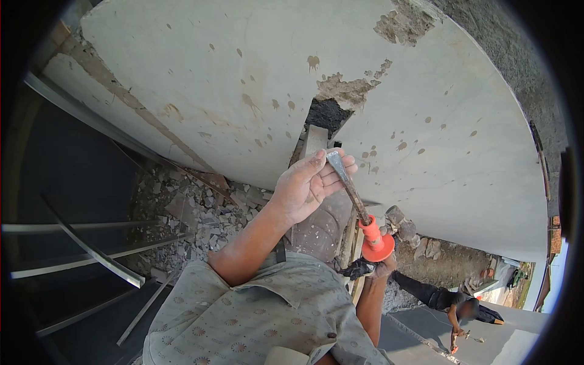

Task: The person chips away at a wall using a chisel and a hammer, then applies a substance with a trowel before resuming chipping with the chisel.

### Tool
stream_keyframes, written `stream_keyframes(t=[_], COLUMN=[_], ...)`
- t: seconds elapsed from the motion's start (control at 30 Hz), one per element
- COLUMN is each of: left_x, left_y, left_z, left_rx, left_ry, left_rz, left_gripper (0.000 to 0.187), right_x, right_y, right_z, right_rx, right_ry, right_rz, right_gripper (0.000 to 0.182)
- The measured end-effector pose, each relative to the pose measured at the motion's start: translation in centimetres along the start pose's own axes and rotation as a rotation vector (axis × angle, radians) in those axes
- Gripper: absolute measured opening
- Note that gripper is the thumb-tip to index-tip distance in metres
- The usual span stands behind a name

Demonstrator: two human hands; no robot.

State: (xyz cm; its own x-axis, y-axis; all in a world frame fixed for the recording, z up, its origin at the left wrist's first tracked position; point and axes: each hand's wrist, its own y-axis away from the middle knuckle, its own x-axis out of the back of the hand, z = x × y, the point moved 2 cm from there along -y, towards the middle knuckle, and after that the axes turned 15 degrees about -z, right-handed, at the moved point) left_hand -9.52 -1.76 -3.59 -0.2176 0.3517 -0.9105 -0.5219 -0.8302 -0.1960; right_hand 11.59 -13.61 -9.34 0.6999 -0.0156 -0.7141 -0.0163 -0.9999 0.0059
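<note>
My right hand [384, 266] is closed on the grip of a cold chisel [351, 188], mostly hidden behind its orange-red plastic hand guard [376, 242]. The steel shaft slants up and left, its flat blade end uppermost. My left hand [310, 185] has its palm toward me, fingers loosely curled behind the blade and thumb beside its edge. Pale dust covers this hand. Behind the blade, a pale wall [243, 91] has a narrow broken-out slot with a dark hole [327, 115] at its top. A crumpled black item [358, 269] sits beside my right hand.
Broken rubble [207, 222] covers the ground on the left, near metal strips [91, 249] and a dark panel [67, 164]. Stones [401, 225] lie along the wall's foot at right. Farther right, another person [453, 304] bends over with a tool in hand.
</note>
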Motion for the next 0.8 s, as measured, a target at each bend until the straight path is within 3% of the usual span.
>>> stream_keyframes(t=[0.23, 0.33, 0.43, 0.57, 0.7, 0.8], left_x=[-1.7, -1.7, -1.8, -3.2, -3.7, -4.0], left_y=[-0.9, -1.4, -2.5, -4.6, -6.9, -8.8], left_z=[-3.2, -6.2, -6.2, -3.8, -3.0, -2.3], left_rx=[0.001, 0.055, 0.058, 0.052, 0.103, 0.107], left_ry=[0.036, 0.042, 0.099, 0.087, 0.173, 0.273], left_rz=[0.009, 0.003, 0.043, 0.105, 0.144, 0.092], left_gripper=[0.046, 0.042, 0.037, 0.032, 0.031, 0.029], right_x=[1.1, -2.1, -5.9, -5.8, -5.0, -6.2], right_y=[0.9, 1.0, 0.9, 1.2, 3.6, 4.1], right_z=[-0.8, -2.5, -4.5, -4.0, -6.2, -7.0], right_rx=[0.046, 0.129, 0.084, 0.414, 0.165, 0.291], right_ry=[0.001, 0.312, 0.417, 0.637, 0.910, 0.988], right_rz=[0.034, -0.030, -0.084, 0.061, 0.179, 0.114], right_gripper=[0.066, 0.061, 0.063, 0.059, 0.042, 0.040])
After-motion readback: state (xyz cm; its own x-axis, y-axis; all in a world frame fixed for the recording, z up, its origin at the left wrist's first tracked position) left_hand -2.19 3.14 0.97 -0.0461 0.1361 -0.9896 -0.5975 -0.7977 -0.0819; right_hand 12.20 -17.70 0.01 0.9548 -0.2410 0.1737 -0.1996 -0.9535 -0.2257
